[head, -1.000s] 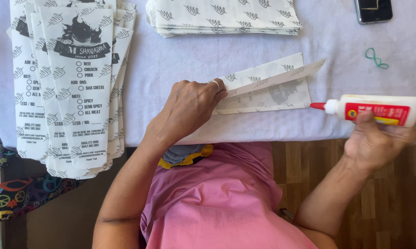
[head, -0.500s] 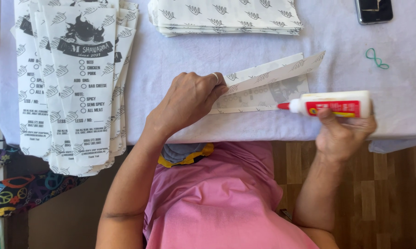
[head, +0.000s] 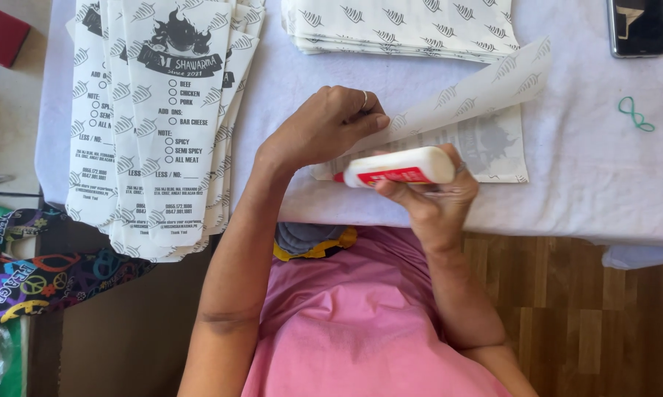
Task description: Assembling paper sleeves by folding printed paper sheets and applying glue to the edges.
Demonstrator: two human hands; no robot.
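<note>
My left hand point(head: 324, 125) pinches the lifted flap of a printed white paper bag point(head: 486, 143) that lies on the white tablecloth point(head: 589, 169). The flap is held up and slants towards the upper right. My right hand point(head: 431, 198) grips a white glue bottle point(head: 394, 167) with a red label. The bottle lies sideways, and its red nozzle points left at the bag's near left edge, just under my left hand.
A fanned stack of printed paper bags point(head: 155, 117) hangs over the table's left front edge. Another pile of bags point(head: 398, 26) sits at the back. A dark phone point(head: 636, 26) and a green rubber band point(head: 635, 114) lie at the right. Wooden floor shows below.
My right hand has carried the glue bottle leftwards, from the bag's right end to its left end under my left hand. The left hand still holds the flap up.
</note>
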